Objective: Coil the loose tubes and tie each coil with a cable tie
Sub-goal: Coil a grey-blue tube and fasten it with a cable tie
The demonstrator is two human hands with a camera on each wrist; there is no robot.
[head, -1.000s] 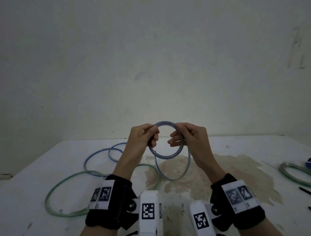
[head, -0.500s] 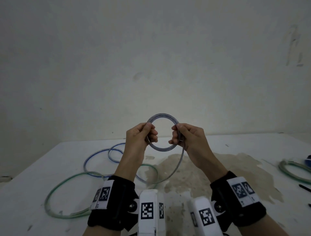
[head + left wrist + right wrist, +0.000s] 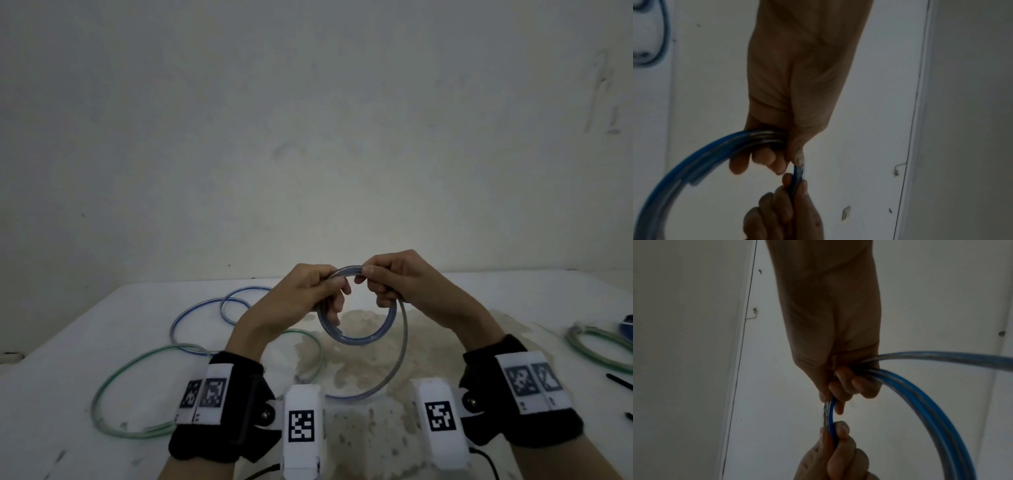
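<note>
- Nearest me, my left hand (image 3: 301,291) and right hand (image 3: 400,284) are raised above the desk (image 3: 513,301), fingers (image 3: 857,382) of both curled and clamped on the top of the blue tube coil (image 3: 356,339).
- From my right hand one looser turn hangs down to the desk, where the tube runs on leftward.
- A green tube (image 3: 113,380) loops on the desk to the left.
- At the right edge lies another greenish coil (image 3: 589,346).
</note>
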